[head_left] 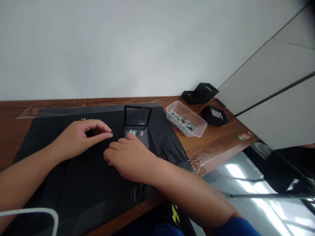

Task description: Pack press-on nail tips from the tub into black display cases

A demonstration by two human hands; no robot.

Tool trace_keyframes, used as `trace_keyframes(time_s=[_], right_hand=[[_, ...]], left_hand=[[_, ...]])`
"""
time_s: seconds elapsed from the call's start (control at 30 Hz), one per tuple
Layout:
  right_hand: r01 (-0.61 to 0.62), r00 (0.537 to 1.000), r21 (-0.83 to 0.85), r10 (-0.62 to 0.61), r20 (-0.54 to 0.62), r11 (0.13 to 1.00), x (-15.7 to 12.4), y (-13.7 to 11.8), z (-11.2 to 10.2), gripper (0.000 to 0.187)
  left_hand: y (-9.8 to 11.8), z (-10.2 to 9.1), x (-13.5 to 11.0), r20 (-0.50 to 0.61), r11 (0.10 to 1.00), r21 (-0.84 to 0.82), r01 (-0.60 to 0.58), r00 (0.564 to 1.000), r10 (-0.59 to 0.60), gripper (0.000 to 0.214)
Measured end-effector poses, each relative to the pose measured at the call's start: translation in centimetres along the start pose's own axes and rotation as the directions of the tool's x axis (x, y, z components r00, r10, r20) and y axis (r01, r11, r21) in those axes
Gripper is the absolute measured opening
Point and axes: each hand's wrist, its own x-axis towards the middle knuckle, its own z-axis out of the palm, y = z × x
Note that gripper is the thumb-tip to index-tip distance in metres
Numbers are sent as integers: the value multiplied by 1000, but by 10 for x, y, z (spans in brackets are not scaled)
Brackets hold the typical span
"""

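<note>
My left hand (82,136) is over the black sheet, its thumb and forefinger pinched on a small dark bead-like piece (112,133). To the right stands a small black case (147,139), its windowed lid (137,117) tilted up. Inside it lie pearly round beads (132,132), a dark green bead (137,133) and a pink bead (141,133). My right hand (131,157) is closed at the case's front left, fingers curled and covering part of it. What those fingers hold, if anything, is hidden.
The black sheet (81,190) covers much of the wooden table (214,141). A transparent tub (201,126) of small colourful pieces stands right of the case. Black boxes (201,93) and another black box (214,116) are beyond it. A white cable (36,209) crosses the lower left.
</note>
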Motion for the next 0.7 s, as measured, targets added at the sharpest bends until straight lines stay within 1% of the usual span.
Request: trace_keyframes(time_s=[0.1,0.33,0.43,0.6,0.7], right_hand=[[18,1000,24,-17,-1,1000,0,2,0,14],[11,997,74,-17,74,997,-1,0,-6,14],[5,998,71,-10,69,997,-2,-1,-6,14],[-47,998,56,44,44,997,-3,0,-4,15],[-32,998,45,30,47,998,-3,0,-4,13]], left_hand=[[0,0,0,2,1000,-2,4,1000,-4,40],[1,0,-1,1,1000,-5,-12,1000,12,37],[2,0,-1,-10,1000,-8,-20,1000,20,37],[3,1,0,-17,1000,-5,-27,999,27,36],[3,1,0,-24,1000,1,-25,999,25,36]])
